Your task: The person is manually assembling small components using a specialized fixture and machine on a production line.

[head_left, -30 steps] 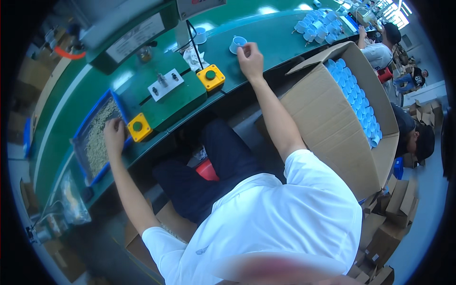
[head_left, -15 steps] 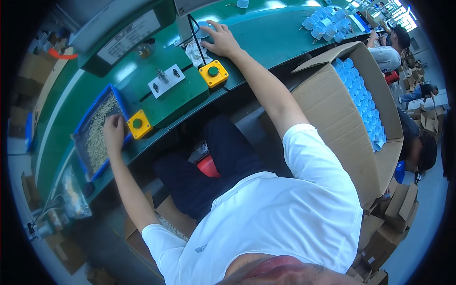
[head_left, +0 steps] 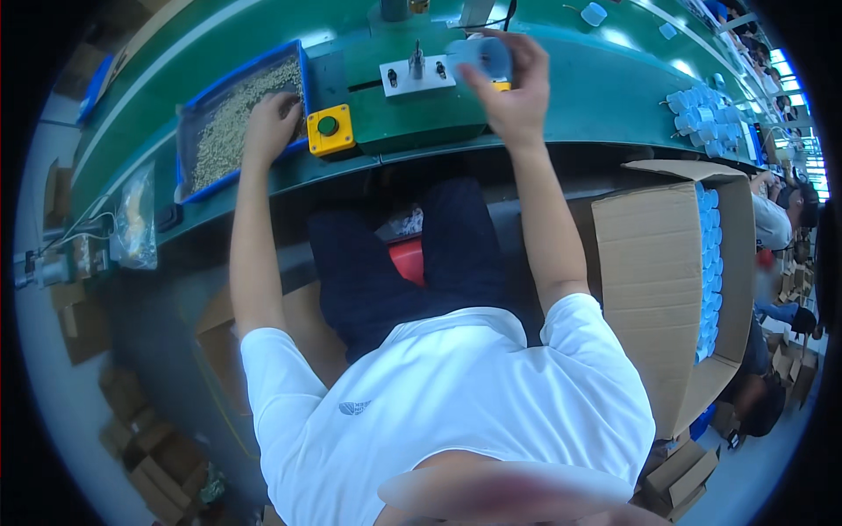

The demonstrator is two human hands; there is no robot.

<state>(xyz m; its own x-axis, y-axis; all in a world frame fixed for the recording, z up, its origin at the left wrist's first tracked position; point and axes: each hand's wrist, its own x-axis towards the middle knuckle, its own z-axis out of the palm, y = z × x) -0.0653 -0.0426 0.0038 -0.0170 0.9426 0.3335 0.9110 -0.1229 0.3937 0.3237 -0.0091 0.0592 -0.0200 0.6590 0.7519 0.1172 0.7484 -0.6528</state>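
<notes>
My right hand grips a translucent pale-blue cup between thumb and fingers. It holds the cup just right of a white fixture plate with a metal post standing in its middle. On the left, my left hand is over the near right part of a blue-rimmed tray of small pale pieces. Its fingers are bent together at the pieces, and whatever lies between the tips is hidden. Close to that hand sits a yellow box with a green button.
A second yellow button box is partly hidden behind my right hand. Blue cups lie in a heap on the green bench at the right. An open carton stacked with cups stands by my right arm. People work farther right.
My right hand, earlier spread at the cup beyond the right button box, now holds it beside the fixture. My left hand stays at the tray. The whole view has turned.
</notes>
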